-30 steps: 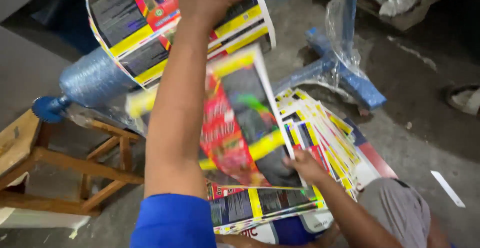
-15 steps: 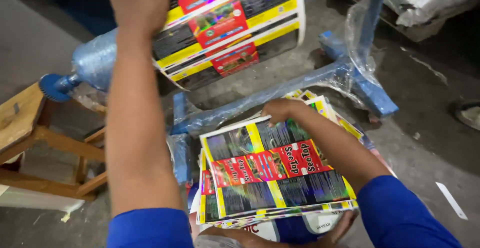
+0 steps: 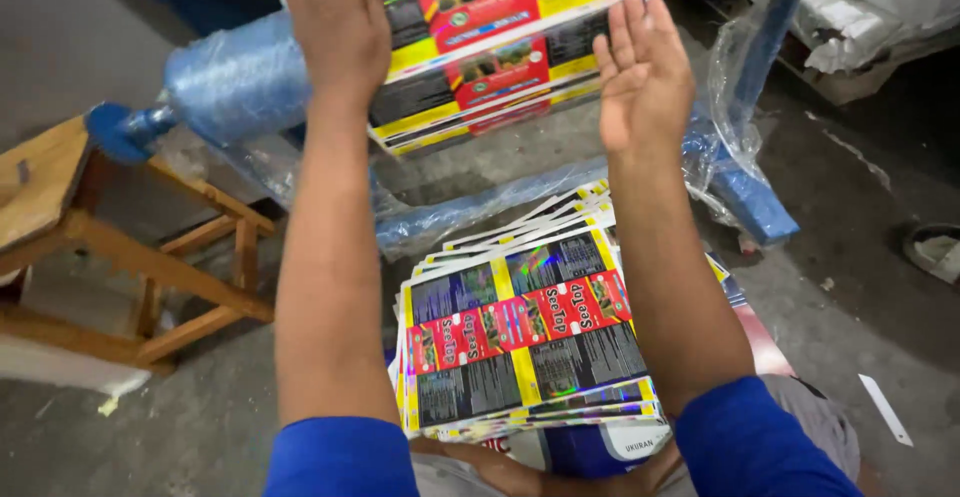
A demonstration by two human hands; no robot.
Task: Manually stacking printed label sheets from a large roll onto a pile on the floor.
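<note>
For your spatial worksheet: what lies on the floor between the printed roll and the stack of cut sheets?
In the head view, crumpled clear plastic film on grey floor lies between printed roll and stack.

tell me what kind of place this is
Probably a small print or packaging workshop: a stack of printed label sheets on the lap, more printed sheets ahead, a plastic-wrapped roll, a bare concrete floor.
</note>
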